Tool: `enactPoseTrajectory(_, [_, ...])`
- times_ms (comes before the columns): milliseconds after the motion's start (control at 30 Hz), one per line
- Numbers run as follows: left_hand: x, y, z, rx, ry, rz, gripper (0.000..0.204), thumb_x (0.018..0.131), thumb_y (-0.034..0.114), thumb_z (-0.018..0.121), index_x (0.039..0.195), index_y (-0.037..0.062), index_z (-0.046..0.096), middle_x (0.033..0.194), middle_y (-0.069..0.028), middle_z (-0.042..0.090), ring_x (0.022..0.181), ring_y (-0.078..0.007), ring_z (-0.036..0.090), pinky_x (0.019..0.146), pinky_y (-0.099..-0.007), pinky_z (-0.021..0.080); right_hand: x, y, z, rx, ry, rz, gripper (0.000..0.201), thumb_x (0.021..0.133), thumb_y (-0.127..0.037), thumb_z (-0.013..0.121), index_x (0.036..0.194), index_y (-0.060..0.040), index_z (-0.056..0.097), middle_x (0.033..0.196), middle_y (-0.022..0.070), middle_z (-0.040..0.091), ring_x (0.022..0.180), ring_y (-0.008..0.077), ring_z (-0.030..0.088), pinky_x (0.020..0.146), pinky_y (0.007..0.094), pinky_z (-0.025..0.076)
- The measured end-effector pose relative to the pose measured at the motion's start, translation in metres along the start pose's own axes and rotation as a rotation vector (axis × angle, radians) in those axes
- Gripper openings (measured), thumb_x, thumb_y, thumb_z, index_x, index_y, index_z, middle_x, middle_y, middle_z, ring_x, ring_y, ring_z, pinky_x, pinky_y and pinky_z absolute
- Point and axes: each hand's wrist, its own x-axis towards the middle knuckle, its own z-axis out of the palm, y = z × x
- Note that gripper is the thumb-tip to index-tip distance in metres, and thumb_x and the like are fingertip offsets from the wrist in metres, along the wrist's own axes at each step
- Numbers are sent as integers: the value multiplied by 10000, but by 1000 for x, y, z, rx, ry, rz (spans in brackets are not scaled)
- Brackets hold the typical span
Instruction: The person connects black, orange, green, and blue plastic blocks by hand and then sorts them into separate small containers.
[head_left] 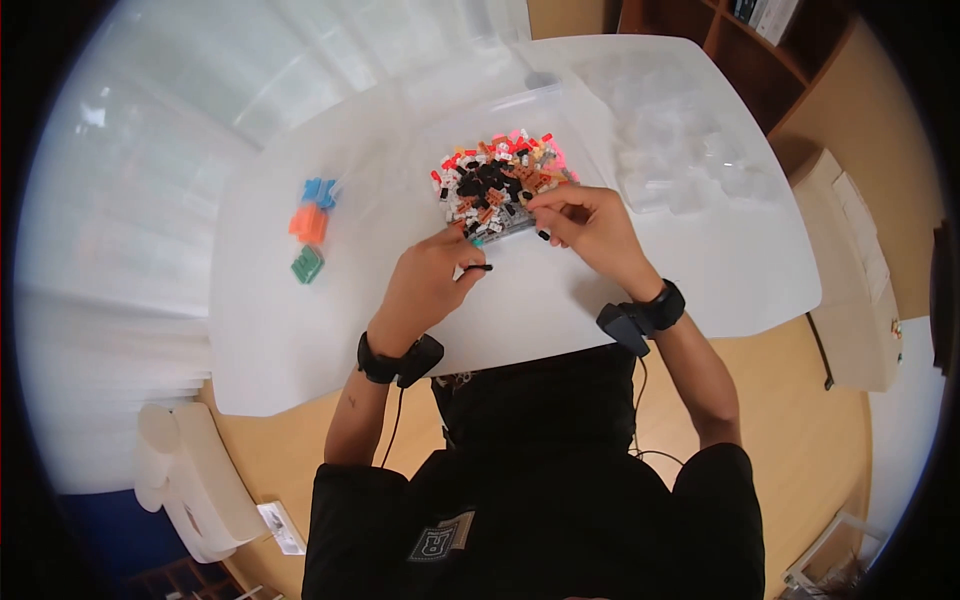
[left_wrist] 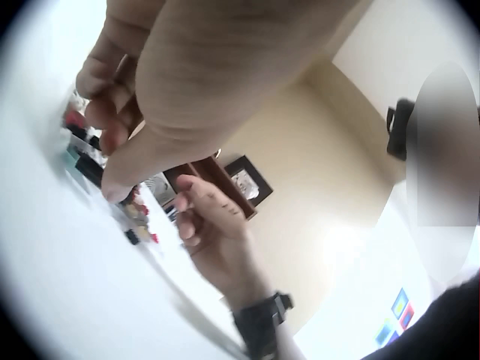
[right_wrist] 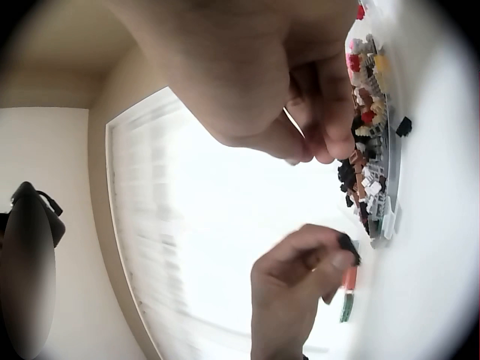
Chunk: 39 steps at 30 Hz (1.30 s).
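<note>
In the head view, small toy bricks (head_left: 490, 180) in black, white, brown, red and pink are heaped in a clear tray (head_left: 520, 230). My left hand (head_left: 422, 280) is at the tray's near left edge and pinches a narrow black brick (right_wrist: 349, 249) between thumb and fingertips. Over the near right of the heap is my right hand (head_left: 600, 235), its thumb and fingertips close together beside the bricks. Whether it holds a brick, I cannot tell. One loose black brick (right_wrist: 404, 126) lies on the table just outside the tray, below the right hand.
Blue bricks (head_left: 320, 192), orange bricks (head_left: 308, 224) and a green brick (head_left: 307, 265) form a row on the left of the white table (head_left: 700, 270). Clear plastic containers (head_left: 680, 150) spread over its right back. A brown shelf (head_left: 690, 30) stands beyond.
</note>
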Motion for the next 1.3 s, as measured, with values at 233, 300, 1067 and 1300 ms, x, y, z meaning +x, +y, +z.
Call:
enactPoseTrajectory(233, [6, 17, 16, -371, 223, -97, 120, 787, 54, 702, 898, 38, 660, 770, -16, 663, 687, -82, 611, 549, -228, 452, -15, 0, 24, 81, -89, 12, 100, 835, -52, 689, 904, 21, 678, 724, 41, 654, 588, 72, 593, 536, 220, 478])
enactPoseTrajectory(300, [2, 18, 24, -427, 264, -160, 115, 790, 52, 704, 895, 29, 663, 769, -15, 669, 692, -65, 605, 547, -215, 445, -23, -2, 26, 81, -88, 30, 93, 838, -52, 688, 889, 25, 673, 726, 45, 655, 593, 75, 598, 539, 218, 482])
enactPoseTrajectory(1067, [-35, 11, 59, -651, 254, -227, 130, 812, 48, 700, 912, -35, 689, 761, -64, 678, 642, -80, 587, 583, -216, 471, -59, 15, 47, 221, -22, 132, 67, 859, -14, 633, 874, 38, 672, 742, 76, 675, 659, 110, 635, 614, 231, 526])
enactPoseTrajectory(1300, [-47, 22, 68, -684, 315, -241, 158, 833, 39, 686, 975, -26, 661, 816, -63, 689, 711, -80, 616, 621, -211, 490, -72, 20, 52, 53, 65, -4, 138, 827, -2, 667, 959, 21, 700, 808, 96, 704, 685, 113, 647, 651, 231, 518])
